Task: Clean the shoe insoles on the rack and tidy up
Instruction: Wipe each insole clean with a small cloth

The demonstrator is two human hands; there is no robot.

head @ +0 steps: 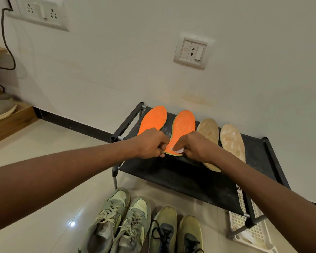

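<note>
Two orange insoles lie side by side on the black shoe rack, the left orange insole and the right orange insole. Beside them on the right lie two tan insoles. My left hand pinches the heel end of the right orange insole. My right hand presses a small white cloth onto that same heel. My right forearm hides part of the nearer tan insole.
Two pairs of sneakers stand on the tiled floor in front of the rack. A white perforated plastic basket sits under the rack's right end. The wall with a socket is directly behind. A wooden step with a shoe is at far left.
</note>
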